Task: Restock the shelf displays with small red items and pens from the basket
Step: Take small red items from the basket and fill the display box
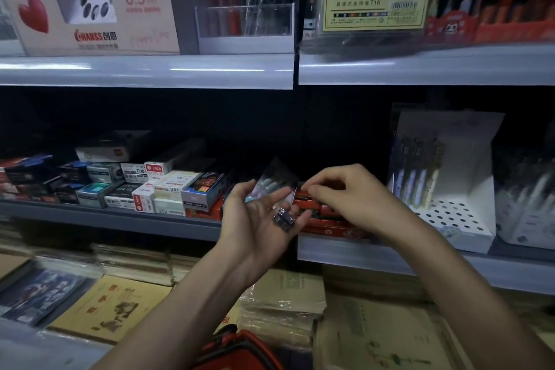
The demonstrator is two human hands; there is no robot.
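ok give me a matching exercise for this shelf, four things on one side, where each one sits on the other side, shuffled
Things
1. beige cardboard display box with a red heart
2. yellow printed label card
3. white perforated cardboard pen stand
4. red basket

Places
a. bottom edge of the view, centre
b. upper shelf, left end
c. middle shelf, right side
d. upper shelf, right half

Pairs: 1-b, 2-d, 3-c, 4-a
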